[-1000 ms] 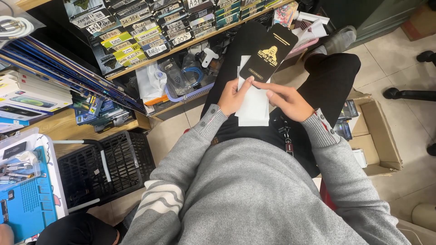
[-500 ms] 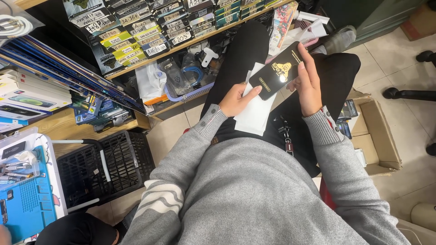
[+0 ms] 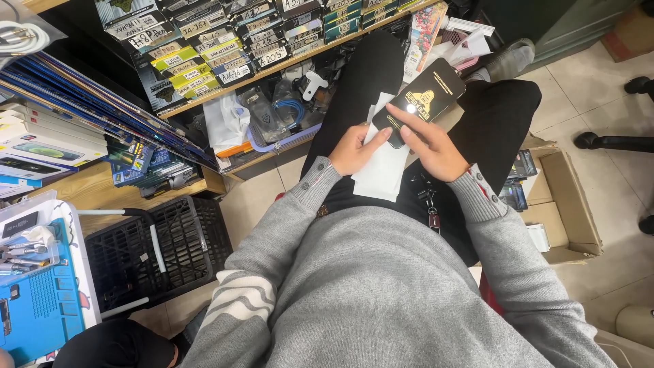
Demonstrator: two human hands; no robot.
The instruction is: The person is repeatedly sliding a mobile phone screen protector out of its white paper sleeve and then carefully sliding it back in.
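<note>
I sit with black trousers and a grey sweater, both hands over my lap. A flat black packet with a gold emblem (image 3: 426,95) lies tilted across my thighs on top of a white sheet (image 3: 385,170). My right hand (image 3: 430,146) rests its fingers on the packet's lower half. My left hand (image 3: 354,148) pinches the packet's lower left corner, thumb on the white sheet. The sheet lies on my left thigh, partly hidden by both hands.
A wooden shelf (image 3: 272,71) with rows of labelled packets runs ahead. A black plastic crate (image 3: 157,252) stands at the left by a blue work mat (image 3: 34,313). An open cardboard box (image 3: 565,197) sits on the tiled floor at the right.
The black packet was lifted by my right hand half a second ago. It now lies lower on my lap, with both hands on it.
</note>
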